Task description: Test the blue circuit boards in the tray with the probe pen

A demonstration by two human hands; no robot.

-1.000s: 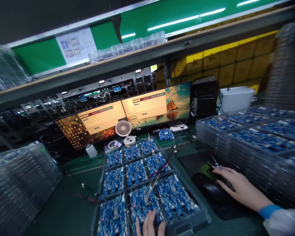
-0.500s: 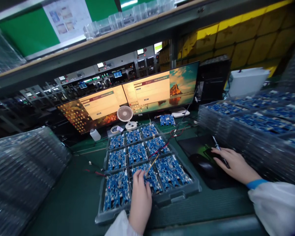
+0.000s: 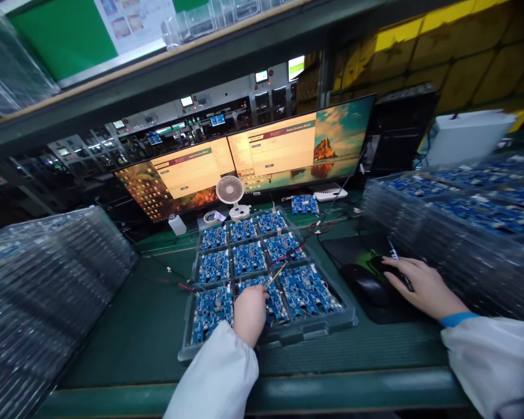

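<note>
A clear plastic tray holds blue circuit boards in compartments. Over its front middle compartment is my left hand, fingers curled down at the board; a thin yellow wire runs up from beside the fingertips. What those fingers hold is hidden. Red and black wires cross the tray's right side. My right hand is closed around a pen-like tool with a dark grip, resting on the black mouse pad. Left of this hand sits a black mouse.
Stacked trays stand at the left and right. Behind the tray are a small white fan, a white bottle, a loose blue board and two monitors. A shelf spans overhead.
The view has shifted, so the tray appears slightly higher and farther right. My left hand has turned and curled its fingers down at the board. My right hand still has the tool.
</note>
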